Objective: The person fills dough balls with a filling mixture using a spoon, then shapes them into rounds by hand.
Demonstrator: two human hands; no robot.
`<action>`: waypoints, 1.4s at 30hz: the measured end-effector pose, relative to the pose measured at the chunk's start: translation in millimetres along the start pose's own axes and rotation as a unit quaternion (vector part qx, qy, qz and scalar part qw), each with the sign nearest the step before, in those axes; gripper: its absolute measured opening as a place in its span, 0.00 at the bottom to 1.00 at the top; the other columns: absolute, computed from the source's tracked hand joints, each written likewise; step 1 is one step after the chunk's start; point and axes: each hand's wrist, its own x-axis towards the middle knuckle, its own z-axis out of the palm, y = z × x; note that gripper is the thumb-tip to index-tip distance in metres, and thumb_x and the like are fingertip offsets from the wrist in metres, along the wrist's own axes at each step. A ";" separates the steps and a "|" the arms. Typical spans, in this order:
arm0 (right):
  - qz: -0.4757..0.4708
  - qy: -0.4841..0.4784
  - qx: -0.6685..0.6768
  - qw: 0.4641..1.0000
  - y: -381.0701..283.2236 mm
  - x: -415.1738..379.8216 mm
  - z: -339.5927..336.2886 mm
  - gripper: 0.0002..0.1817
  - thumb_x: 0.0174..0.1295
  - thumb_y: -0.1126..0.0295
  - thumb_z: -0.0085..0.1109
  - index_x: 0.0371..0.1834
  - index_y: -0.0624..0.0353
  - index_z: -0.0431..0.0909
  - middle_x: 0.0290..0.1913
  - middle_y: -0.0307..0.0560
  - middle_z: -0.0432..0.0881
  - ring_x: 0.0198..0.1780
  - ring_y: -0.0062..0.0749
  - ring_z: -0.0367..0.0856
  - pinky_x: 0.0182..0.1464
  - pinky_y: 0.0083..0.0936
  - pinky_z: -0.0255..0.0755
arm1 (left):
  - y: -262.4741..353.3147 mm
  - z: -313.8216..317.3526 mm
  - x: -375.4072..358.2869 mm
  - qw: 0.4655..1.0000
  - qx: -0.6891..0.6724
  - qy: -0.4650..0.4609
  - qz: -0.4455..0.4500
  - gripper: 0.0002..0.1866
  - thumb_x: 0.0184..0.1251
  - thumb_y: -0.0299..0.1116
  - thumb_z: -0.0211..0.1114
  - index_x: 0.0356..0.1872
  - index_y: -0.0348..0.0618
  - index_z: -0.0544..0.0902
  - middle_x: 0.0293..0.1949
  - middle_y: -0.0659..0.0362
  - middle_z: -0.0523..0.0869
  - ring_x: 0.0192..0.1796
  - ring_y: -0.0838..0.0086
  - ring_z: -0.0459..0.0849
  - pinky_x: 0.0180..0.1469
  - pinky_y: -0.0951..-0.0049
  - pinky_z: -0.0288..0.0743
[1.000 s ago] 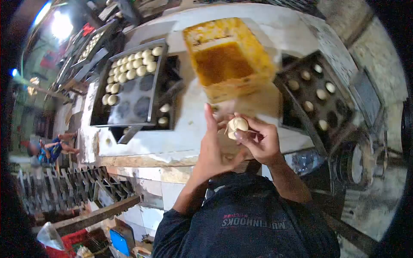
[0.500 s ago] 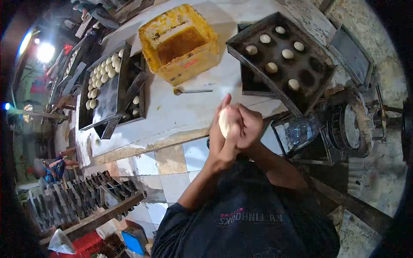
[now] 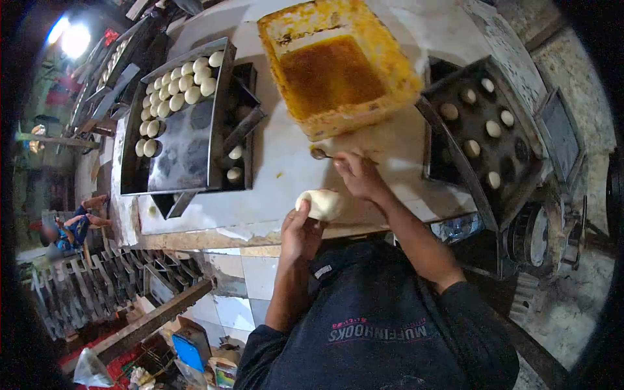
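Note:
My left hand (image 3: 303,234) holds a flattened piece of pale dough (image 3: 322,204) at the table's front edge, thumb on top and fingers below. To its right, my right hand (image 3: 359,174) is closed on a spoon (image 3: 320,153) that lies low over the white table (image 3: 273,207). The spoon's bowl points left, just below a yellow tub (image 3: 351,114) with orange-brown filling (image 3: 333,73) in it. Part of the spoon's handle is hidden by the fingers.
A metal tray (image 3: 213,156) with rows of dough balls (image 3: 185,83) stands at left, on another tray. At right a dark tray (image 3: 463,175) holds several balls. A person (image 3: 78,227) sits far left beside a rack (image 3: 84,292).
My hands have parted. The left keeps the dough and has moved left and down; the right has taken hold of the spoon. The view has shifted, with the tub now nearer.

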 end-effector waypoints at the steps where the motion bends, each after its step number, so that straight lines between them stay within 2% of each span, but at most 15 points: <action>1: -0.043 0.035 -0.302 0.952 4.4 8.4 -6.2 0.12 0.66 0.71 0.49 0.48 0.66 0.74 0.50 0.63 0.75 0.47 0.52 0.75 0.51 0.41 0.69 | 14.9 -6.7 4.4 1.000 -0.004 0.000 -0.001 0.21 0.76 0.40 0.50 0.56 0.30 0.75 0.53 0.50 0.82 0.53 0.68 0.81 0.52 0.71 0.74; 3: 0.056 -0.167 -0.356 0.918 34.9 27.0 -2.6 0.12 0.62 0.74 0.53 0.47 0.67 0.73 0.52 0.68 0.73 0.51 0.55 0.74 0.53 0.46 0.68 | 41.0 -19.8 14.2 0.999 0.033 0.028 0.028 0.24 0.75 0.40 0.51 0.59 0.27 0.73 0.59 0.48 0.78 0.58 0.66 0.79 0.56 0.70 0.72; 6: -0.101 -0.047 -0.306 0.946 78.7 18.5 2.4 0.13 0.58 0.78 0.53 0.47 0.66 0.73 0.44 0.62 0.75 0.43 0.51 0.77 0.45 0.45 0.72 | 71.1 -44.0 36.1 0.998 0.031 0.003 0.054 0.26 0.71 0.38 0.54 0.60 0.25 0.71 0.63 0.46 0.74 0.62 0.64 0.74 0.62 0.66 0.67; 7: -0.090 -0.051 -0.312 0.944 73.5 11.0 -7.1 0.13 0.58 0.78 0.53 0.47 0.66 0.73 0.44 0.62 0.75 0.43 0.51 0.77 0.45 0.45 0.72 | 80.8 -49.6 42.1 0.998 0.044 0.002 0.051 0.26 0.70 0.38 0.55 0.61 0.25 0.71 0.64 0.46 0.73 0.63 0.64 0.74 0.63 0.65 0.66; 9: -0.238 -0.030 -0.180 0.954 22.9 5.6 -44.6 0.16 0.56 0.82 0.51 0.49 0.66 0.74 0.37 0.57 0.75 0.33 0.45 0.77 0.35 0.37 0.73 | 85.8 -72.5 51.8 0.998 0.029 0.047 0.019 0.28 0.67 0.36 0.56 0.63 0.26 0.69 0.65 0.47 0.72 0.64 0.64 0.72 0.64 0.64 0.65; 13: -0.115 0.026 -0.201 0.972 -101.6 42.5 -129.7 0.21 0.53 0.83 0.54 0.52 0.61 0.78 0.28 0.46 0.73 0.30 0.44 0.78 0.34 0.33 0.74 | 91.9 -76.6 73.8 0.997 0.025 0.067 -0.018 0.31 0.67 0.35 0.56 0.67 0.28 0.62 0.64 0.46 0.73 0.64 0.61 0.73 0.65 0.62 0.65; 17: -0.102 -0.052 -0.264 0.958 -99.3 136.0 -157.3 0.17 0.54 0.80 0.52 0.47 0.61 0.81 0.31 0.54 0.78 0.32 0.49 0.79 0.35 0.37 0.75 | 93.3 -67.9 99.0 0.996 0.036 0.029 -0.070 0.31 0.69 0.34 0.55 0.69 0.30 0.60 0.63 0.42 0.72 0.65 0.59 0.73 0.66 0.60 0.64; 21: -0.097 -0.319 -0.391 0.858 -33.9 206.2 -119.2 0.12 0.53 0.75 0.53 0.39 0.66 0.82 0.32 0.60 0.81 0.36 0.56 0.81 0.39 0.43 0.75 | 100.5 -57.6 106.8 0.995 0.069 0.016 -0.076 0.30 0.69 0.36 0.55 0.68 0.29 0.62 0.63 0.39 0.71 0.66 0.55 0.71 0.68 0.56 0.62; 27: -0.014 -0.424 -0.300 0.854 -42.1 234.6 -94.0 0.08 0.47 0.73 0.56 0.24 0.66 0.81 0.30 0.63 0.81 0.32 0.58 0.81 0.37 0.47 0.75 | 98.6 -78.5 89.1 0.995 0.036 0.079 -0.050 0.33 0.66 0.35 0.59 0.68 0.27 0.62 0.64 0.38 0.70 0.67 0.53 0.70 0.68 0.56 0.62; 31: 0.000 -0.466 -0.343 0.815 30.0 215.3 -70.5 0.09 0.49 0.71 0.55 0.29 0.62 0.83 0.30 0.56 0.84 0.33 0.50 0.83 0.37 0.44 0.76 | 98.3 -77.6 86.7 0.994 0.035 0.096 -0.028 0.35 0.63 0.36 0.61 0.67 0.24 0.61 0.64 0.38 0.69 0.67 0.52 0.70 0.69 0.55 0.62; 33: -0.041 -0.591 -0.459 0.662 -28.8 237.0 -81.3 0.11 0.50 0.69 0.58 0.33 0.61 0.85 0.30 0.52 0.85 0.33 0.43 0.84 0.37 0.40 0.76 | 100.9 -70.9 85.6 0.993 0.035 0.110 -0.025 0.38 0.60 0.37 0.62 0.67 0.22 0.60 0.64 0.38 0.68 0.67 0.50 0.68 0.69 0.53 0.61; 34: -0.044 -0.589 -0.463 0.661 -41.0 237.7 -93.3 0.11 0.50 0.69 0.58 0.33 0.61 0.85 0.30 0.52 0.85 0.33 0.43 0.84 0.37 0.40 0.76 | 101.9 -68.2 84.1 0.995 0.029 0.091 -0.011 0.37 0.63 0.37 0.62 0.67 0.23 0.60 0.65 0.38 0.69 0.67 0.52 0.69 0.69 0.55 0.62; 36: 0.019 -0.503 -0.109 0.857 -62.1 231.6 -126.3 0.10 0.54 0.69 0.60 0.26 0.68 0.82 0.23 0.53 0.82 0.29 0.37 0.83 0.32 0.31 0.73 | 105.6 -54.6 81.3 0.998 0.012 0.064 0.028 0.33 0.68 0.35 0.58 0.68 0.24 0.59 0.65 0.38 0.69 0.68 0.54 0.68 0.68 0.57 0.63; 40: 0.066 -0.416 -0.030 0.907 -107.8 185.8 -160.9 0.11 0.56 0.68 0.61 0.30 0.68 0.83 0.23 0.50 0.81 0.28 0.32 0.82 0.31 0.29 0.70 | 114.1 -17.5 84.6 0.996 0.033 0.068 0.043 0.31 0.69 0.37 0.54 0.67 0.24 0.61 0.67 0.41 0.67 0.69 0.54 0.68 0.69 0.57 0.62; 42: 0.025 -0.284 0.023 0.958 -118.2 154.1 -161.4 0.10 0.57 0.70 0.61 0.34 0.67 0.84 0.24 0.51 0.81 0.28 0.36 0.80 0.30 0.28 0.70 | 116.2 -2.9 86.5 0.998 -0.002 0.046 0.044 0.30 0.71 0.35 0.53 0.68 0.26 0.61 0.67 0.44 0.68 0.67 0.58 0.70 0.68 0.61 0.64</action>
